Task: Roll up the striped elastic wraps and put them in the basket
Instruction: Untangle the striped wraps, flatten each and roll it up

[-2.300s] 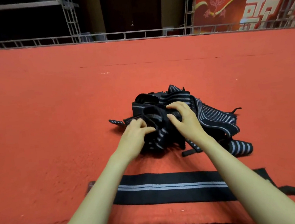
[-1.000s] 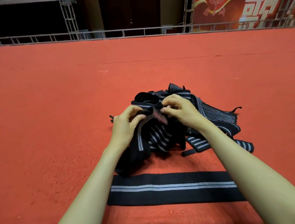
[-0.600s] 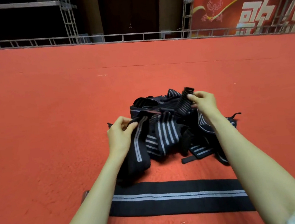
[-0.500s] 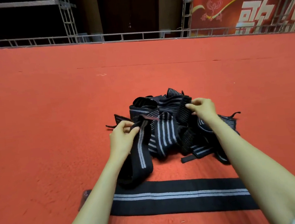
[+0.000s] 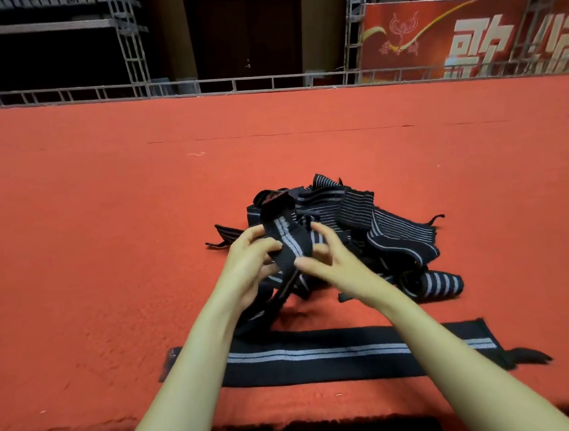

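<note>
Now the red carpet (image 5: 105,231) carries a flat wrap (image 5: 323,356) stretched along its near edge, and behind it, toward the middle, a tangled pile of wraps (image 5: 398,236). In front of the pile, my left hand (image 5: 249,263) and right hand (image 5: 332,262) both pinch a single wrap (image 5: 289,246), raised a little.

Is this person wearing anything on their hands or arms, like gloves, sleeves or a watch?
No. The left hand and right hand are bare, with no gloves, rings or watch showing. Both forearms are bare too, and no sleeve reaches into view.
</note>
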### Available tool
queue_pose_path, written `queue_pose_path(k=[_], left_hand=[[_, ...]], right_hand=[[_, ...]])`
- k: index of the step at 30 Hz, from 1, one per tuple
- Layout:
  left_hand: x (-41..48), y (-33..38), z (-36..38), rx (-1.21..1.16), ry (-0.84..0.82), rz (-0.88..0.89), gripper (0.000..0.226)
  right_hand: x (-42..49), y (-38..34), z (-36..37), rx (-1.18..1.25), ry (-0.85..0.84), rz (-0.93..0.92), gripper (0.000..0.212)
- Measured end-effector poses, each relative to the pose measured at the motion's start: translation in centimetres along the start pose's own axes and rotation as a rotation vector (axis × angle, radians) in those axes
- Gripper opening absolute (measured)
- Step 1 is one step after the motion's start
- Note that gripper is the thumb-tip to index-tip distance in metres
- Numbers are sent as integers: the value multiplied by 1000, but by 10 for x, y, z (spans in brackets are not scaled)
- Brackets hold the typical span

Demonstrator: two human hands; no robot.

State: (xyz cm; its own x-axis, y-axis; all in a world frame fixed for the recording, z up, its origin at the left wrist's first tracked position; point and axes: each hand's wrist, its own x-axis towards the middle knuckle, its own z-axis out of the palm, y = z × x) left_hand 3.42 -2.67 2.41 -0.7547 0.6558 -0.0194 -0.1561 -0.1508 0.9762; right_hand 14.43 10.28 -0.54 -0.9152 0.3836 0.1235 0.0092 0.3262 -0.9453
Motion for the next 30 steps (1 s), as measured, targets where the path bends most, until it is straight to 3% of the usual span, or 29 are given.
queue_pose_path(k=[3,7,11,15,18,21,26,30], left_hand=[[-14,5,0,-50,-11,40,25],[-27,6,-9,-7,159,134,21],[-39,-3,-21,43,242,175,17],[-51,-28,-31,184,250,186,22],[-63,-49,-36,329,225,182,26],[-71,-67,-40,385,216,158,34],[-76,-77,-48,556,354,285,14],[-78,-86,-61,639,444,399,28]], right_hand=[[-11,10,13,38,-31,31,88],[-22,2,13,221,59,31,68],[-30,-9,-6,-110,237,-67,54],[-41,-17,-19,-599,248,-152,70],[-44,-18,-25,-1043,479,-363,77],[-44,-14,-26,-1169,598,-505,72],[-55,27,-9,-1274,432,-475,62],[-62,54,3,-1230,363,-438,57]])
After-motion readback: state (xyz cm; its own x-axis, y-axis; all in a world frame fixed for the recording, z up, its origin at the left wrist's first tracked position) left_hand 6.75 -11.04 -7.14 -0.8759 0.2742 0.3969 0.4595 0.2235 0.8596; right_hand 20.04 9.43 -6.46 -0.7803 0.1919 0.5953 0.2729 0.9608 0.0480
